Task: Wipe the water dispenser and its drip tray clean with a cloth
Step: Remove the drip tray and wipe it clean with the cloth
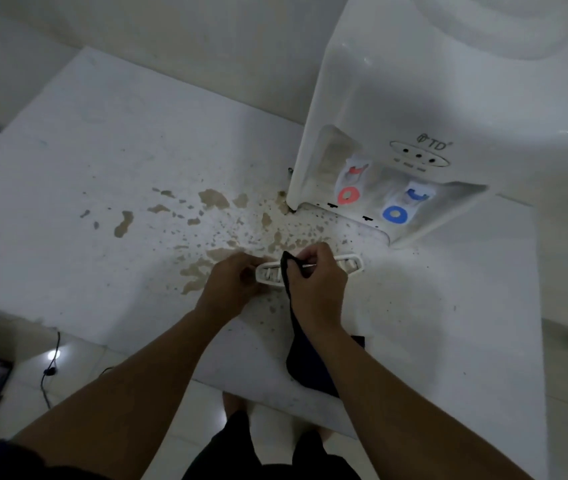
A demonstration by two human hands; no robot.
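Nearest me, the loose tail of the dark cloth [313,362] hangs under my right forearm and drapes over the front edge of the white counter [78,140]. Just beyond, my right hand [317,282] pinches the cloth's upper end, fingers curled round it, and presses it onto the middle of the drip tray grille [348,263]. My left hand [230,285] grips the grille's left end, fingers curled around it, steadying it just above the counter. Both forearms reach forward and converge; wrists bent slightly down.

Judgement on the step: wiping the slotted grille. To do it well, I should keep the left grip firm so the piece does not twist, work the cloth tip into each slot, then turn the piece to reach its underside.

Farther out, brown splash stains [213,199] spread over the counter. Beyond, at right, stands the water dispenser [397,81]; its red tap [348,194] and blue tap [395,214] sit over the emptied tray recess.
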